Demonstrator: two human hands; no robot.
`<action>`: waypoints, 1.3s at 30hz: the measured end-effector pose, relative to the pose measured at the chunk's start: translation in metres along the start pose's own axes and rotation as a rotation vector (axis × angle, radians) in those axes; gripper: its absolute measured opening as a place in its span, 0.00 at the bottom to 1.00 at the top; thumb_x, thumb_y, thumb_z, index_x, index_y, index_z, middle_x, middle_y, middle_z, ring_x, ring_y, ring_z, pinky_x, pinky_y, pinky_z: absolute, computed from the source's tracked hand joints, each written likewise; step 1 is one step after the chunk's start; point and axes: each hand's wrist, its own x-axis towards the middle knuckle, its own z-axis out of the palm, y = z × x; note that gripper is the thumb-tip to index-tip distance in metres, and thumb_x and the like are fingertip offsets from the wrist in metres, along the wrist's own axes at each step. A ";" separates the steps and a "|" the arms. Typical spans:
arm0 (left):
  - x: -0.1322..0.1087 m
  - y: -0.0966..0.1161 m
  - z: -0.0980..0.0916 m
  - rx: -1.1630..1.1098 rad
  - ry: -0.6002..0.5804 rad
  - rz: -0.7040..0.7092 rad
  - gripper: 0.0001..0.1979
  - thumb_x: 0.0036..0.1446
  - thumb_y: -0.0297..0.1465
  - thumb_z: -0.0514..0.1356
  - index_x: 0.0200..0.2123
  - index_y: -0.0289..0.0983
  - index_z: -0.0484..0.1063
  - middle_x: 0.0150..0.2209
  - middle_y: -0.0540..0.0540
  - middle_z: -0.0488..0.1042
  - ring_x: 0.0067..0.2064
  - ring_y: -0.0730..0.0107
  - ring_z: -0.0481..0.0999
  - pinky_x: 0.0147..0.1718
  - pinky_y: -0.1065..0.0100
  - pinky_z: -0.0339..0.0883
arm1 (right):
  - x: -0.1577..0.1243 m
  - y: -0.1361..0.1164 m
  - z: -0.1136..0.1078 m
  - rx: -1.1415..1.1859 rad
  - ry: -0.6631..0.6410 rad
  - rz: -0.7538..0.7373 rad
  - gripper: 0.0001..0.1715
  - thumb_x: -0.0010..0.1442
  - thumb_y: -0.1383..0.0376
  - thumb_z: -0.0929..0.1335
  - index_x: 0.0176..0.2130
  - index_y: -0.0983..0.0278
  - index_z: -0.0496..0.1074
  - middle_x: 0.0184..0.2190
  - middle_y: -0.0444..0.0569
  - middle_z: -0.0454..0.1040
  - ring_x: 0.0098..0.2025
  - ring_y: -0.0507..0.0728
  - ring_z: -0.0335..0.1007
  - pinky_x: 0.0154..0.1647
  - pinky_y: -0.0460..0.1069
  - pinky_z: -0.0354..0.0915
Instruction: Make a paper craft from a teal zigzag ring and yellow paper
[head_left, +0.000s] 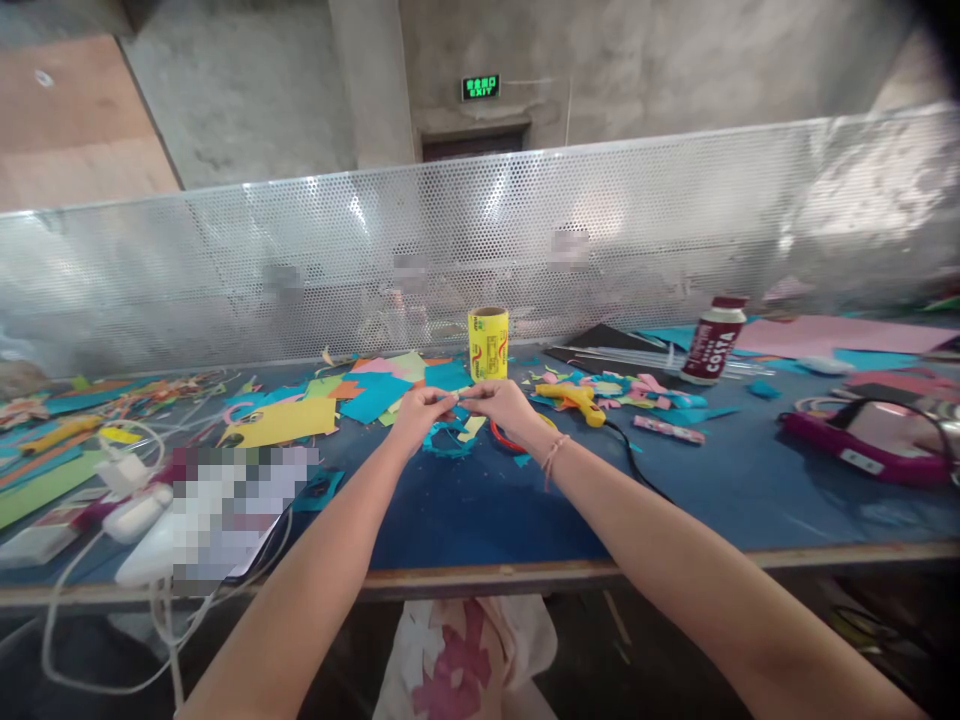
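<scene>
Both my arms reach out over the blue table (480, 510). My left hand (418, 412) and my right hand (501, 402) meet at the fingertips, both pinched on a small pale paper piece (459, 395) held between them. Just below the hands lie a teal paper cut-out (446, 443) and red-handled scissors (504, 439). A yellow roll of tape (488, 342) stands upright right behind my hands.
A yellow glue gun (574, 399) with a black cord lies right of my hands, among coloured paper scraps. A dark bottle (712, 341), a pink device (862, 440), white chargers and cables (131, 505) and a perforated metal screen (480, 250) surround the work area.
</scene>
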 end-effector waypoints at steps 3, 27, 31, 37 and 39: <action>0.001 -0.002 0.000 -0.025 0.007 -0.003 0.13 0.39 0.37 0.65 0.25 0.33 0.73 0.22 0.49 0.72 0.24 0.74 0.70 0.29 0.68 0.67 | 0.001 0.002 0.000 -0.040 0.004 -0.025 0.10 0.38 0.64 0.72 0.25 0.66 0.74 0.20 0.44 0.71 0.23 0.49 0.65 0.28 0.47 0.64; 0.002 0.008 -0.010 -0.103 -0.093 -0.143 0.12 0.38 0.34 0.66 0.25 0.32 0.72 0.18 0.48 0.71 0.22 0.72 0.72 0.29 0.67 0.68 | 0.001 -0.011 -0.016 0.223 -0.213 0.246 0.10 0.48 0.73 0.69 0.33 0.67 0.76 0.26 0.47 0.75 0.28 0.49 0.71 0.39 0.48 0.70; 0.001 0.008 -0.011 -0.129 -0.136 -0.180 0.11 0.40 0.34 0.65 0.25 0.31 0.72 0.19 0.47 0.72 0.23 0.71 0.73 0.30 0.66 0.69 | -0.001 -0.015 -0.021 0.191 -0.267 0.274 0.12 0.51 0.75 0.66 0.36 0.67 0.75 0.29 0.48 0.75 0.30 0.49 0.72 0.44 0.48 0.69; 0.002 0.007 -0.010 -0.195 -0.046 -0.199 0.10 0.41 0.32 0.65 0.24 0.32 0.71 0.18 0.48 0.71 0.22 0.70 0.72 0.30 0.65 0.68 | -0.006 -0.023 -0.024 0.018 -0.322 0.062 0.18 0.54 0.70 0.65 0.46 0.65 0.70 0.37 0.51 0.75 0.40 0.52 0.71 0.48 0.52 0.66; 0.002 0.006 -0.009 -0.219 0.017 -0.201 0.08 0.41 0.31 0.64 0.24 0.32 0.70 0.17 0.49 0.70 0.22 0.71 0.72 0.30 0.65 0.68 | -0.006 -0.023 -0.022 -0.164 -0.256 -0.147 0.20 0.51 0.69 0.67 0.46 0.62 0.70 0.43 0.51 0.72 0.46 0.54 0.68 0.48 0.52 0.66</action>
